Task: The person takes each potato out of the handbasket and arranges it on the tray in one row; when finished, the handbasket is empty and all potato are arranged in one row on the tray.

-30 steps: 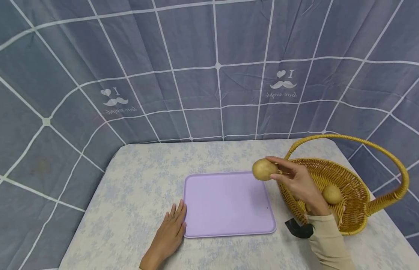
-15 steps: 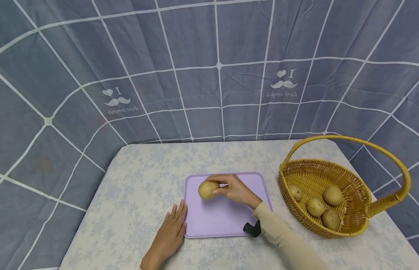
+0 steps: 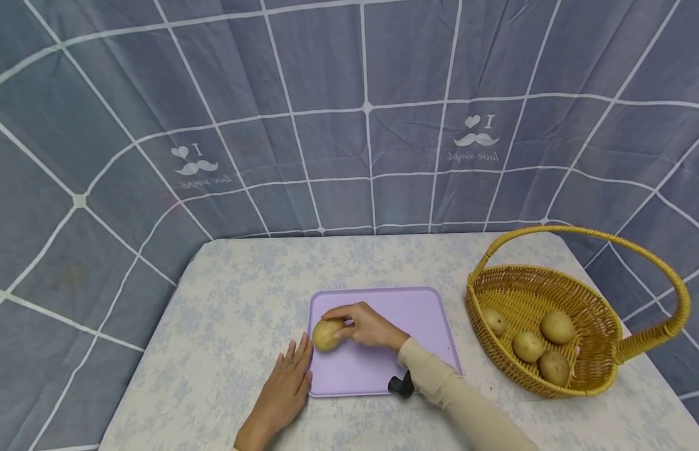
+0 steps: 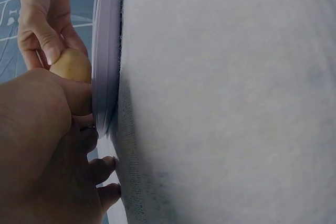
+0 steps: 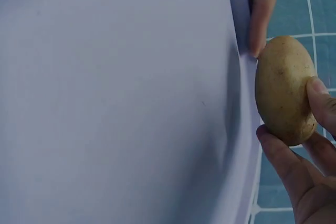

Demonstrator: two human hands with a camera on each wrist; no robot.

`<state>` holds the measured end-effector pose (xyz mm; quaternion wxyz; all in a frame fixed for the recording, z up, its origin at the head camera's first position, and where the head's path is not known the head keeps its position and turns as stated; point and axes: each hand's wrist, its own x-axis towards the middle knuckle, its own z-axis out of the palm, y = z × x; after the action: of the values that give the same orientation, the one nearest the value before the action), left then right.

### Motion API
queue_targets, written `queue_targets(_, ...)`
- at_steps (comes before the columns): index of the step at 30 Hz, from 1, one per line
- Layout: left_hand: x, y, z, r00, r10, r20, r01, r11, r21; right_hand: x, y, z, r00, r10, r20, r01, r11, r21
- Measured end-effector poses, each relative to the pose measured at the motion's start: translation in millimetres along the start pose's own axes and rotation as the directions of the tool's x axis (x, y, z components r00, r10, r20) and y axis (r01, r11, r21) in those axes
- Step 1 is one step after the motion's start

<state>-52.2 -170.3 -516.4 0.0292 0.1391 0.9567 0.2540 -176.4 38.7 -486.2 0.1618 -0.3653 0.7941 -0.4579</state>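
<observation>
A potato (image 3: 326,336) is at the left side of the lilac tray (image 3: 383,369), pinched between the thumb and fingers of my right hand (image 3: 367,326). In the right wrist view the potato (image 5: 286,90) appears oval and light brown; whether it touches the tray's floor I cannot tell. My left hand (image 3: 283,383) rests flat on the table by the tray's left edge, its fingers extended and close to the rim. The left wrist view has my left hand (image 4: 47,129) against the tray's rim (image 4: 107,51).
On the right of the table stands a yellow wicker basket (image 3: 600,326) with a tall handle, holding several potatoes (image 3: 557,327). A pale floral cloth (image 3: 259,282) covers the table. Behind it hangs a grey-blue checked curtain (image 3: 332,144).
My right hand has carried the potato leftward from beside the basket, over the tray, to the tray's left side. My left hand has stayed in place.
</observation>
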Motion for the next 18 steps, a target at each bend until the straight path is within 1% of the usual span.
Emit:
queue_targets(6, 0.1, 0.5, -0.4, 0.999, -0.028, 0.015, 0.029, 0.999, -0.015, 2.4, -0.6, 6.3, 0.999, 0.034, 0.037, -0.032, 0.999, -0.043)
queue_targets(9, -0.1, 0.2, -0.3, 0.999, -0.029, 0.013, 0.030, 0.999, -0.022, 3.1, -1.7, 7.7, 0.998, 0.045, 0.049, -0.042, 0.998, -0.054)
queue_targets(12, 0.1, -0.2, 0.3, 1.000, -0.029, 0.012, 0.029, 0.999, -0.023, 2.6, -3.3, 7.4, 0.996, 0.072, 0.061, -0.069, 0.996, -0.061)
queue_targets(16, 0.9, -0.6, 1.2, 0.999, -0.033, 0.010, 0.033, 0.999, -0.023, 1.0, -5.4, 6.4, 0.990, 0.105, 0.092, -0.100, 0.993, -0.066)
queue_targets(18, 1.5, -0.4, 1.6, 0.999, -0.035, 0.008, 0.035, 0.999, -0.022, 0.7, -5.9, 5.7, 0.988, 0.107, 0.108, -0.100, 0.993, -0.067)
